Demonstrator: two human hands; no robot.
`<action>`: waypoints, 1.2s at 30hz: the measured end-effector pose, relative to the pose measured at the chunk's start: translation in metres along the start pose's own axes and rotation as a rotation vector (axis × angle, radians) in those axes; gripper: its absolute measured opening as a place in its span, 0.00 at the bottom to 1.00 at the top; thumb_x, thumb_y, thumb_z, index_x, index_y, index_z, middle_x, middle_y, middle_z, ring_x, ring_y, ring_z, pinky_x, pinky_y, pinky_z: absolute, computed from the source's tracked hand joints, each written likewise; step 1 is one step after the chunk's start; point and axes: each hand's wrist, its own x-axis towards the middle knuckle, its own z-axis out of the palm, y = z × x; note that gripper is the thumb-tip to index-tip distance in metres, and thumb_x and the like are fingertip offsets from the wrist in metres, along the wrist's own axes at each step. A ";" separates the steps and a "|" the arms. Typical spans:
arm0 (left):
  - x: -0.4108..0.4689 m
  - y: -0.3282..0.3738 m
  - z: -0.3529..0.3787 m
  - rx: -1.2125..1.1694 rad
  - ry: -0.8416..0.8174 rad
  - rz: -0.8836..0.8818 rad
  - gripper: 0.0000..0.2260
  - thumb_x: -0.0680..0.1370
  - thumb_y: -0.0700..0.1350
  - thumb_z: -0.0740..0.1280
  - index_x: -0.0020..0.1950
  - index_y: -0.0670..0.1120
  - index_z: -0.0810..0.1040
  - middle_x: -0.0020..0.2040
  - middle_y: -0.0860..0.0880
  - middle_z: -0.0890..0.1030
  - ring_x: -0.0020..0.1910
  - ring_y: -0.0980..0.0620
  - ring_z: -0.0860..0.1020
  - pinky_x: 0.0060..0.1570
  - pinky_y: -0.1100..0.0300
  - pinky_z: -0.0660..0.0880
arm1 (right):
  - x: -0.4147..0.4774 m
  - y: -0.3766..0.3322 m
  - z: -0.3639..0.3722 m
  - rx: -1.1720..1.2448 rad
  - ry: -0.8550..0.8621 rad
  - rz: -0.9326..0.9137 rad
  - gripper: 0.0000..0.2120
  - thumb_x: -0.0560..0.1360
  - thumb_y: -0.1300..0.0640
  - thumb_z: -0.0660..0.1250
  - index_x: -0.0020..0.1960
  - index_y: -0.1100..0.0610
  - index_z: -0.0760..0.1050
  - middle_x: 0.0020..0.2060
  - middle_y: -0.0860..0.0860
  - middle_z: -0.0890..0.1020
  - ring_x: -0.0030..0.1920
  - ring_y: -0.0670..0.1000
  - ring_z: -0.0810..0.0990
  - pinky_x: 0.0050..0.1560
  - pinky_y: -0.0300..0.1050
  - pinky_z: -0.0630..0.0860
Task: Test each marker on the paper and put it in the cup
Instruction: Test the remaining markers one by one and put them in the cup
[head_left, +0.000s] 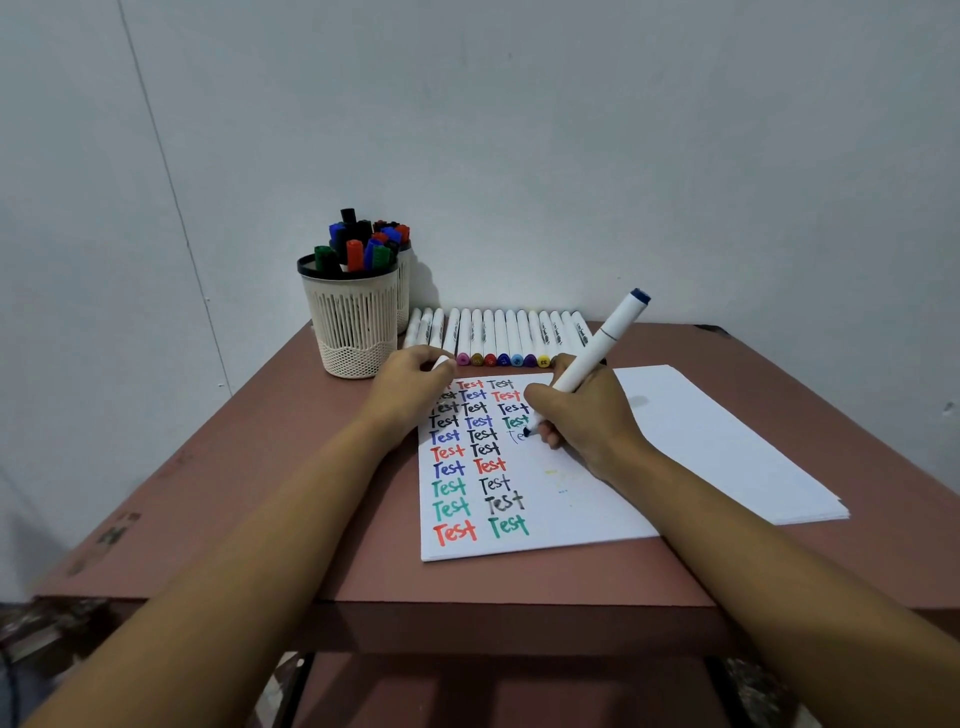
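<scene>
My right hand (582, 421) grips a white marker (597, 348) with a dark blue end, its tip touching the paper (571, 509) beside a faint, partly written word in the third column. The sheet carries columns of "Test" in red, blue, green and black. My left hand (410, 384) rests on the paper's top left corner, its fingers curled round a small white cap (442, 362). A cream slotted cup (353, 317) full of capped markers stands at the back left. A row of white markers (498, 338) lies along the table's far edge.
A second cup (402, 280) with markers stands behind the first, against the wall. The top sheet lies on a stack of white paper (727, 441) that spreads to the right. The reddish-brown table (291, 467) ends close to my body.
</scene>
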 end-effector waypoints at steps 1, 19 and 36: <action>0.000 0.000 0.000 -0.002 0.000 -0.001 0.10 0.79 0.45 0.62 0.56 0.43 0.79 0.47 0.50 0.79 0.47 0.53 0.76 0.46 0.61 0.68 | 0.000 0.000 0.000 -0.012 0.013 -0.002 0.17 0.70 0.68 0.67 0.32 0.57 0.60 0.24 0.54 0.68 0.19 0.47 0.70 0.23 0.39 0.66; -0.001 0.001 -0.001 0.012 -0.015 0.002 0.11 0.79 0.45 0.62 0.57 0.43 0.78 0.47 0.49 0.79 0.49 0.51 0.77 0.50 0.58 0.71 | 0.004 0.004 -0.001 -0.011 0.057 0.001 0.18 0.69 0.68 0.65 0.32 0.55 0.58 0.25 0.51 0.65 0.24 0.51 0.68 0.26 0.41 0.66; 0.001 -0.001 0.000 0.021 -0.006 0.024 0.11 0.79 0.45 0.61 0.56 0.42 0.79 0.47 0.49 0.79 0.46 0.53 0.75 0.46 0.60 0.69 | 0.003 0.004 -0.001 -0.019 0.100 -0.015 0.17 0.70 0.67 0.67 0.33 0.55 0.60 0.28 0.50 0.66 0.27 0.49 0.69 0.30 0.42 0.69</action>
